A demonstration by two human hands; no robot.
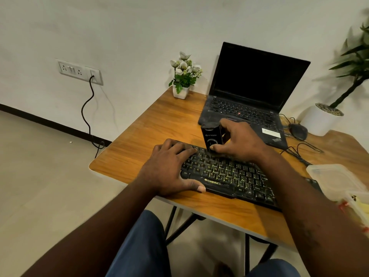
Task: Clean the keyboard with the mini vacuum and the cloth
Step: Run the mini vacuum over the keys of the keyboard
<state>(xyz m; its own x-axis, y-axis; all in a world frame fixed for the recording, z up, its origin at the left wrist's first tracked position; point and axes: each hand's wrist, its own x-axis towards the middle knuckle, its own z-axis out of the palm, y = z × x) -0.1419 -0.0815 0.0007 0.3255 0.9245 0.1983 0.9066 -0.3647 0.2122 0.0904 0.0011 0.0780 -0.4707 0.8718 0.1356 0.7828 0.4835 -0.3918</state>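
Keyboard [229, 174] of black plastic lies slantwise on the wooden table [149, 132], its left end towards the near left corner and its right end running off behind the right forearm. Its keys are black with yellow-green legends, and a yellow "ZEBRONICS" mark sits on the front lip below the space bar. The front edge near that mark looks worn and uneven. The left hand [167, 168] lies flat over the left end of the keyboard, its grip wide, with the fingers stretched across the upper rows and the thumb laid along the front edge beside the mark. The right hand [239, 140] holds the mini vacuum [211, 136], its grip closed round the body, with the fingers over the far side and the thumb low on the front. The mini vacuum is a small black upright block with pale lettering and a round ring on its front face. Its top edge is scuffed grey, and its lower end rests on the top rows of keys, right of the left hand's fingertips. Just behind it stands an open black laptop [249, 92] with a dark screen. A white pot of white flowers [182, 76] sits at the far corner of the table. A black mouse [298, 131] with loose cables lies to the right of the laptop, and a clear plastic box [337, 180] sits at the right edge, near the keyboard's right end
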